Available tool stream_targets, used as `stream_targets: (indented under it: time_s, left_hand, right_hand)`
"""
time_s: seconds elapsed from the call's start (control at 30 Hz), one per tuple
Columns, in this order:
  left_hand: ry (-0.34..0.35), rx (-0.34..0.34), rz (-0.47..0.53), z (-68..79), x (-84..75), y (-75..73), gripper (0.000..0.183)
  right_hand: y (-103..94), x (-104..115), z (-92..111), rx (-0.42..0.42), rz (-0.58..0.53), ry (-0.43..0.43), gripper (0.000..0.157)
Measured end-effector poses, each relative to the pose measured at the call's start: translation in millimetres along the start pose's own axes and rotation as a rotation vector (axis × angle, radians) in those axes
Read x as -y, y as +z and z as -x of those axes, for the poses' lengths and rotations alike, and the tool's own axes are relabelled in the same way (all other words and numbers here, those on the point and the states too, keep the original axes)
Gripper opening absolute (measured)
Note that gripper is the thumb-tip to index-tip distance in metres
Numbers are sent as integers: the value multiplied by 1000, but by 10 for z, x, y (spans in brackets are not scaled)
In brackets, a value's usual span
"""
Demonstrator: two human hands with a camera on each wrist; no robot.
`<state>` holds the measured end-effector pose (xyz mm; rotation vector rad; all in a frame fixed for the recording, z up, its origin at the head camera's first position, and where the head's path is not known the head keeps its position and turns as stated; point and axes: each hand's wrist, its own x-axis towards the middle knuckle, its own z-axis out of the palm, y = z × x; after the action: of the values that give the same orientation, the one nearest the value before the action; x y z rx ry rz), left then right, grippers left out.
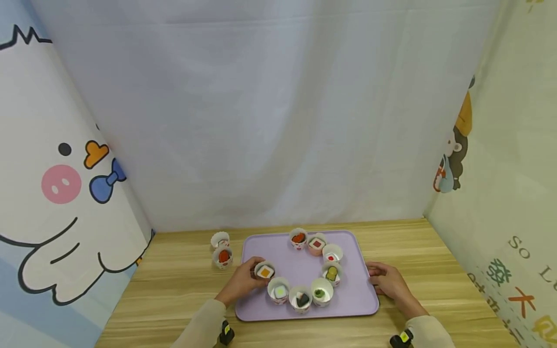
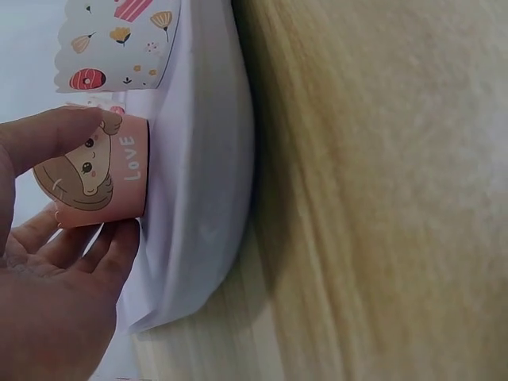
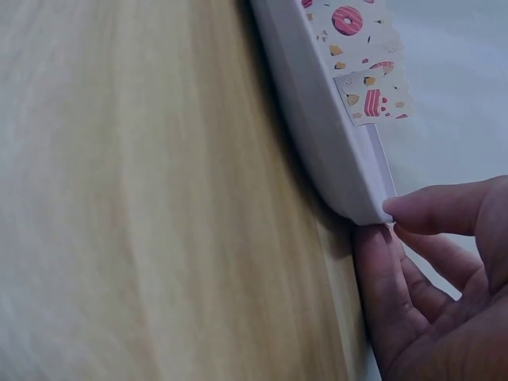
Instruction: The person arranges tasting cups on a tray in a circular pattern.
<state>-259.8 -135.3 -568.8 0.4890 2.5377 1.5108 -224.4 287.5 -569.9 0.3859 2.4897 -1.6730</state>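
Observation:
A pink paper cup point(image 2: 127, 178) with a cartoon face and the word LOVE is pinched between the thumb and fingers of my left hand point(image 1: 244, 281). Inside it, in the head view, lies a white piece with an orange square point(image 1: 265, 272). This cup is at the left side of a lilac tray point(image 1: 285, 258). My right hand point(image 1: 388, 281) grips the tray's right rim, thumb on top and fingers against the outer side. Several more paper cups, such as one with a dark piece point(image 1: 300, 298) and one with green bits point(image 1: 322, 292), stand on the tray in a curve.
Left of the tray, two paper cups stand on the wooden table point(image 1: 174, 280), one holding a red piece point(image 1: 224, 256). A pale curtain point(image 1: 278, 121) hangs behind the table, with printed cloths on both sides.

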Motion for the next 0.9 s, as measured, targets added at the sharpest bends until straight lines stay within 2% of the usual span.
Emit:
stream_targets:
  time_s: [0.5, 0.9]
  left_hand:
    - [31, 11, 82, 2, 0, 71, 59]
    - [45, 13, 27, 2, -16, 64, 58]
  right_hand:
    - [7, -13, 14, -5, 2, -3, 52]
    - [16, 8, 17, -8, -1, 2, 50]
